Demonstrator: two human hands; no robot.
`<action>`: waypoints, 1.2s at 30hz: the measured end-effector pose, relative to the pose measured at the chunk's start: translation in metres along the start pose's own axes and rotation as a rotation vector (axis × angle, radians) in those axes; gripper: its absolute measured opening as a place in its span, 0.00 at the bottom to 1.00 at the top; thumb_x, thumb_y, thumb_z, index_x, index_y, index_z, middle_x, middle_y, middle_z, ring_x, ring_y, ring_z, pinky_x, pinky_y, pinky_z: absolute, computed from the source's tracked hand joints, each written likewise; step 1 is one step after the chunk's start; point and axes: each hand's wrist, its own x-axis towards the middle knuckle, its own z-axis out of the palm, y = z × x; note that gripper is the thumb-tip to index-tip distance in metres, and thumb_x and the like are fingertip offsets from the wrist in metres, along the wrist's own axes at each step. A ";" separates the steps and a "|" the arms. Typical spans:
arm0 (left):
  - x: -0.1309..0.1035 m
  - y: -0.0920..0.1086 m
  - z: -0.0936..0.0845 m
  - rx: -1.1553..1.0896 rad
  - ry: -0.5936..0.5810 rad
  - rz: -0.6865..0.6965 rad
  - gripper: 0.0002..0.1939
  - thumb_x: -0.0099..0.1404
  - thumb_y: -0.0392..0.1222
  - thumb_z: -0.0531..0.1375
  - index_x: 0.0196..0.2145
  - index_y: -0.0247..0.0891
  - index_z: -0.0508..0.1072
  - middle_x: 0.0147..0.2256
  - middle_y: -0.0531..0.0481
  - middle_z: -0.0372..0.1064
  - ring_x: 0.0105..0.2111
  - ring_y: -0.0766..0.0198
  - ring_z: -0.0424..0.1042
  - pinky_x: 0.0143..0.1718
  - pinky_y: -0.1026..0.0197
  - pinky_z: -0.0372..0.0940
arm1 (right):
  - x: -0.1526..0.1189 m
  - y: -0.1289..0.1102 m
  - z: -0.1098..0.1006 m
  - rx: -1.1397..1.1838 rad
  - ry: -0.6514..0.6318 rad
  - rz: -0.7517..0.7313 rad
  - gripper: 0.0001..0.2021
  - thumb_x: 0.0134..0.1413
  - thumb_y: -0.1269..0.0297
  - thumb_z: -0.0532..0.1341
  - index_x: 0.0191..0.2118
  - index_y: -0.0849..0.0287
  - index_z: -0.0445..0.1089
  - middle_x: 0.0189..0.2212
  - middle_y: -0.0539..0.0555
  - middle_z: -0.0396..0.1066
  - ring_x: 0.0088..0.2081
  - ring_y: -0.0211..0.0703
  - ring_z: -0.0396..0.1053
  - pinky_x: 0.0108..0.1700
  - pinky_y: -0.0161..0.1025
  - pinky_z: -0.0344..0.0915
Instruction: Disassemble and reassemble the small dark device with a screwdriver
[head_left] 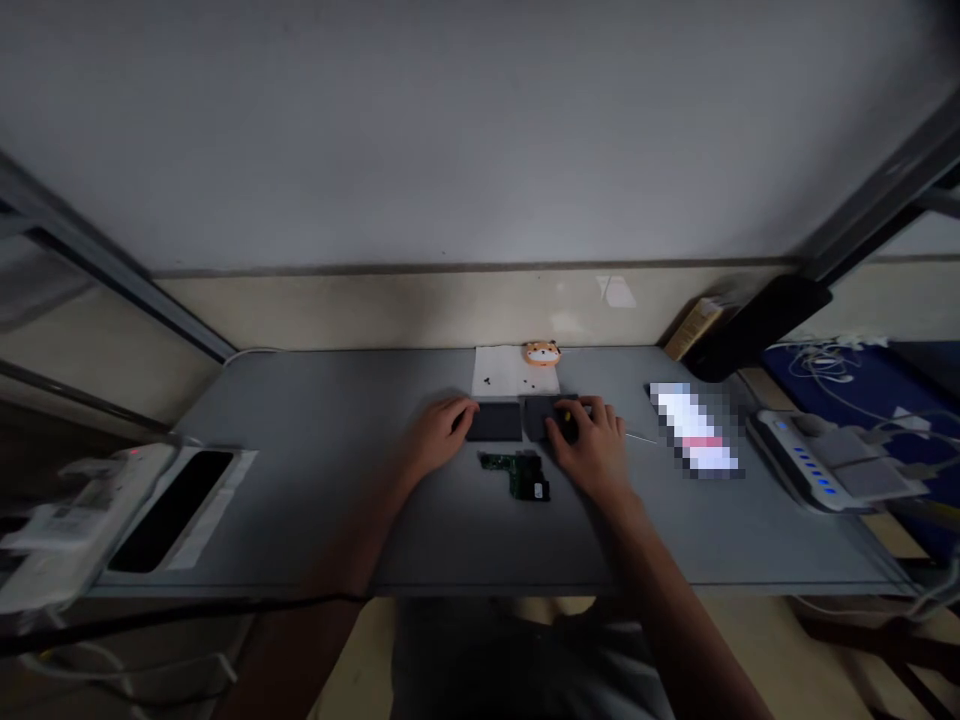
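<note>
Steadying the left panel (496,421), it seems, the left hand (441,432) curls at its edge; whether it pinches, I cannot tell. The right hand (596,447) partly covers a yellow-marked handle (568,416) over the right panel (535,414), grip unclear. A circuit board (528,477) lies nearer the body. White paper (496,364), perhaps a makeshift tray, bears dark bits (487,381).

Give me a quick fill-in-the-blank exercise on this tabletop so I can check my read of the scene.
1. The circuit board lying in front of the two dark pieces is mainly ____ in colour.
2. Of those two, the dark piece by the right grip lies to the ____ of the dark piece by the left grip.
3. The orange animal-faced item overlaps a ____ sheet.
4. The row of lights on the right-hand power strip glows ____.

Missing words: green; right; white; blue.
</note>
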 end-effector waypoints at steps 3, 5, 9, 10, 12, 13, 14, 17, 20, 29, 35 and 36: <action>0.000 -0.002 0.002 0.005 0.017 -0.017 0.14 0.75 0.42 0.51 0.43 0.43 0.77 0.41 0.47 0.80 0.43 0.56 0.78 0.50 0.55 0.72 | 0.000 0.001 0.000 0.012 0.011 -0.013 0.10 0.61 0.58 0.63 0.45 0.52 0.77 0.44 0.59 0.71 0.44 0.54 0.67 0.46 0.49 0.60; 0.000 -0.002 0.004 0.006 0.027 -0.018 0.14 0.75 0.41 0.51 0.42 0.43 0.77 0.41 0.47 0.79 0.42 0.56 0.78 0.49 0.55 0.72 | -0.001 0.002 0.000 0.013 0.019 -0.026 0.10 0.60 0.58 0.63 0.44 0.52 0.77 0.44 0.59 0.71 0.44 0.54 0.67 0.46 0.49 0.60; 0.000 -0.001 0.004 -0.004 0.034 -0.012 0.13 0.75 0.41 0.51 0.42 0.43 0.77 0.41 0.47 0.79 0.43 0.56 0.78 0.49 0.55 0.72 | 0.000 0.002 -0.001 0.005 0.020 -0.032 0.09 0.59 0.60 0.65 0.44 0.53 0.78 0.43 0.59 0.72 0.43 0.54 0.68 0.46 0.49 0.60; 0.000 -0.001 0.003 -0.007 0.035 -0.013 0.13 0.75 0.41 0.51 0.41 0.43 0.77 0.41 0.48 0.79 0.43 0.56 0.78 0.49 0.55 0.72 | 0.000 0.002 -0.001 0.002 0.017 -0.030 0.09 0.59 0.60 0.65 0.44 0.53 0.78 0.43 0.59 0.72 0.43 0.54 0.68 0.46 0.48 0.60; 0.000 0.000 0.002 -0.009 0.036 -0.017 0.13 0.75 0.42 0.51 0.41 0.44 0.77 0.41 0.48 0.80 0.43 0.56 0.78 0.49 0.55 0.72 | 0.000 0.002 -0.001 -0.006 0.016 -0.027 0.08 0.59 0.61 0.66 0.44 0.53 0.78 0.43 0.59 0.72 0.44 0.53 0.68 0.46 0.48 0.60; 0.000 0.000 0.002 -0.009 0.034 -0.015 0.14 0.75 0.42 0.51 0.41 0.44 0.77 0.41 0.48 0.80 0.43 0.56 0.78 0.49 0.55 0.72 | 0.000 0.001 0.000 -0.010 0.021 -0.026 0.08 0.59 0.61 0.66 0.44 0.53 0.78 0.43 0.59 0.72 0.44 0.53 0.68 0.45 0.48 0.60; 0.000 0.000 0.002 -0.011 0.035 -0.011 0.14 0.75 0.43 0.51 0.41 0.44 0.76 0.40 0.48 0.80 0.43 0.56 0.78 0.49 0.55 0.72 | 0.000 0.002 0.000 -0.013 0.028 -0.027 0.08 0.59 0.61 0.66 0.43 0.53 0.78 0.43 0.59 0.72 0.43 0.53 0.68 0.45 0.48 0.61; 0.000 -0.002 0.003 -0.013 0.037 0.005 0.14 0.75 0.43 0.50 0.41 0.43 0.76 0.40 0.47 0.80 0.42 0.56 0.78 0.48 0.56 0.72 | -0.001 0.003 0.001 -0.005 0.040 -0.036 0.08 0.59 0.61 0.66 0.43 0.52 0.78 0.43 0.58 0.72 0.43 0.53 0.68 0.45 0.47 0.60; 0.000 -0.004 0.005 -0.001 0.046 0.004 0.14 0.74 0.43 0.51 0.40 0.43 0.76 0.40 0.48 0.80 0.42 0.57 0.78 0.47 0.56 0.72 | -0.001 0.003 0.001 0.000 0.038 -0.042 0.07 0.60 0.61 0.66 0.43 0.53 0.78 0.43 0.59 0.72 0.43 0.53 0.68 0.45 0.47 0.60; 0.001 -0.003 0.004 -0.005 0.038 -0.011 0.14 0.74 0.43 0.51 0.41 0.43 0.76 0.41 0.48 0.80 0.42 0.57 0.78 0.49 0.57 0.72 | -0.001 0.002 0.000 -0.019 0.028 -0.026 0.08 0.60 0.60 0.66 0.43 0.53 0.79 0.43 0.58 0.73 0.43 0.51 0.68 0.45 0.46 0.61; 0.001 -0.002 0.003 -0.031 0.041 -0.021 0.14 0.74 0.43 0.51 0.41 0.43 0.77 0.40 0.48 0.80 0.42 0.57 0.78 0.48 0.57 0.73 | -0.002 0.003 0.001 0.002 0.024 -0.013 0.08 0.60 0.59 0.65 0.43 0.52 0.79 0.43 0.58 0.73 0.42 0.51 0.68 0.45 0.46 0.60; 0.001 -0.002 0.003 -0.036 0.041 -0.022 0.14 0.74 0.43 0.51 0.41 0.43 0.77 0.40 0.48 0.80 0.41 0.57 0.78 0.48 0.57 0.73 | -0.001 0.003 0.002 0.003 0.023 -0.012 0.08 0.61 0.59 0.64 0.43 0.52 0.79 0.43 0.58 0.73 0.43 0.52 0.68 0.45 0.46 0.61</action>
